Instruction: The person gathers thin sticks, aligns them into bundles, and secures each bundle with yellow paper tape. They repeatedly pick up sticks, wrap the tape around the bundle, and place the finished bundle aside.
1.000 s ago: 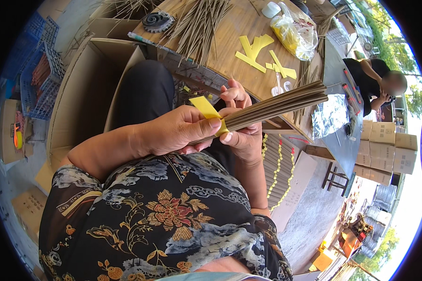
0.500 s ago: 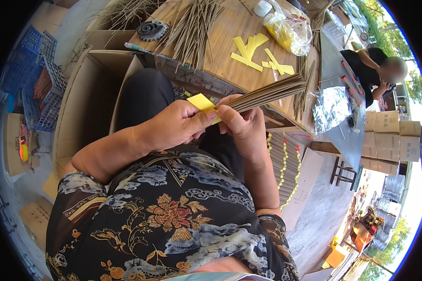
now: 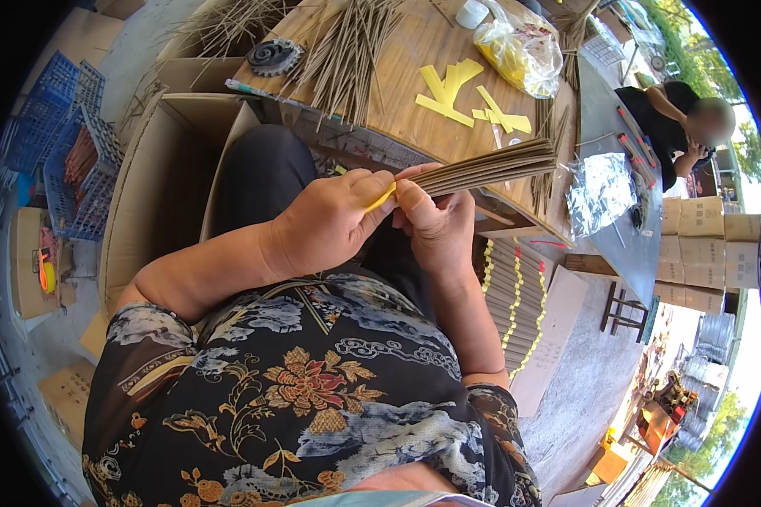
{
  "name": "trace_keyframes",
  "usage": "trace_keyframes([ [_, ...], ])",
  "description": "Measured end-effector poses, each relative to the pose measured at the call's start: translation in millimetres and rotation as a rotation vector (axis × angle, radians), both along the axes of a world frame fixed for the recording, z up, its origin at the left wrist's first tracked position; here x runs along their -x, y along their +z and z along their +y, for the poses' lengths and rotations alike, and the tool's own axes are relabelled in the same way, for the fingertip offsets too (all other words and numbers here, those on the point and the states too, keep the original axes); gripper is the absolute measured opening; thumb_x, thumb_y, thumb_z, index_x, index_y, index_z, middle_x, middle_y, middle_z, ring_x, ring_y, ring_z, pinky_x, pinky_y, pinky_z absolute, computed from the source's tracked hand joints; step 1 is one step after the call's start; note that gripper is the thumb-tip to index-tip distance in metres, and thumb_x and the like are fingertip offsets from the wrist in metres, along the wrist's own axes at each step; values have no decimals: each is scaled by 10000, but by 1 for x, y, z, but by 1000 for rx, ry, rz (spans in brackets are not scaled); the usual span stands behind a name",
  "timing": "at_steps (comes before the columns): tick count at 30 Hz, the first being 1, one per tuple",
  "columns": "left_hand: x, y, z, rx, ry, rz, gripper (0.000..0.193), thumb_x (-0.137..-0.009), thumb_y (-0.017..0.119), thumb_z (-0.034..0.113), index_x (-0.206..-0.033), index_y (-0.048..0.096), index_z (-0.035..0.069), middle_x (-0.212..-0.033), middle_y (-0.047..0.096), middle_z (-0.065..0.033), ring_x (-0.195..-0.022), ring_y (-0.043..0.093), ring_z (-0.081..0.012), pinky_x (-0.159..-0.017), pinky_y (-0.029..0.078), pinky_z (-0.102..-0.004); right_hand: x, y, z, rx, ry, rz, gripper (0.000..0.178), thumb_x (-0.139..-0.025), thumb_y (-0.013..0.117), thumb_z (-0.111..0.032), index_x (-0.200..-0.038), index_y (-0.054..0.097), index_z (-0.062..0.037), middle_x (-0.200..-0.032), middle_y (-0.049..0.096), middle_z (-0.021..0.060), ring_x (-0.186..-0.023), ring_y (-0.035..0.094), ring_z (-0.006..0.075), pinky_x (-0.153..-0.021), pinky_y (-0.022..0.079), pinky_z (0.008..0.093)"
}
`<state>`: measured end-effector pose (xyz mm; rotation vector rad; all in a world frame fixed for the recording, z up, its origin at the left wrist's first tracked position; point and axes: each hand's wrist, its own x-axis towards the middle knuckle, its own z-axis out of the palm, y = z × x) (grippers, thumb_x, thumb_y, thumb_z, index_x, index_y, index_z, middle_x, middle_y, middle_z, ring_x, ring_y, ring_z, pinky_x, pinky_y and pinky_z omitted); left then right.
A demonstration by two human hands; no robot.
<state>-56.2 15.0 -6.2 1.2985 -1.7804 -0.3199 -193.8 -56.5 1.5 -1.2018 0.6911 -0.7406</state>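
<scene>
Head view, the only one I have. I see both hands meeting above the lap, just in front of the wooden table [image 3: 414,80].

Left hand [image 3: 330,224]: fingers curled shut, thumb and forefinger pinching a yellow paper strip [image 3: 380,199] where it meets the near end of the bundle of sticks [image 3: 490,166].

Right hand [image 3: 435,224]: fingers closed round that same near end, thumb on top, touching the strip.

Key relation: the bundle's long axis runs from the fingertips up and to the right, away from the body, its free end fanning slightly over the table edge. So the sticks lie right of the left hand and forward of the right; both hands are on the near end, and the right carries the weight.

Loose sticks [image 3: 347,51] and spare yellow strips [image 3: 457,89] lie on the table, well apart from the hands.
</scene>
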Motion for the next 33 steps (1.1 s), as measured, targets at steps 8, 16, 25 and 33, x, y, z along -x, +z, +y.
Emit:
trace_keyframes([
  [8,4,1,4,84,43,-303,422,-726,575,-18,-1113,440,-120,-862,540,-196,-686,570,-321,-603,487,-338,1,-5,0,-26,-38,4,185,-776,612,-153,-812,570,23,-629,551,31,-511,488,74,-476,396,201],
  [16,3,-12,-5,79,79,-534,479,-700,580,-21,-1132,419,-151,-902,532,-199,-729,578,-295,-638,501,-316,0,-13,-8,-50,-47,45,213,-799,583,-200,-784,587,13,-568,524,4,-481,458,59,-441,339,193],
  [25,-8,-24,-17,105,68,-560,498,-708,562,-30,-1159,377,-131,-868,512,-186,-733,556,-303,-642,494,-340,2,-10,-23,111,140,60,280,-783,661,-271,-795,577,-4,-659,497,-33,-572,430,37,-481,333,179],
  [33,-8,-9,-15,20,36,-383,486,-714,577,-32,-1151,381,-113,-883,520,-214,-756,553,-354,-647,483,-363,8,0,-31,59,277,58,239,-757,663,-57,-948,554,37,-781,581,15,-668,507,57,-569,424,208],
])
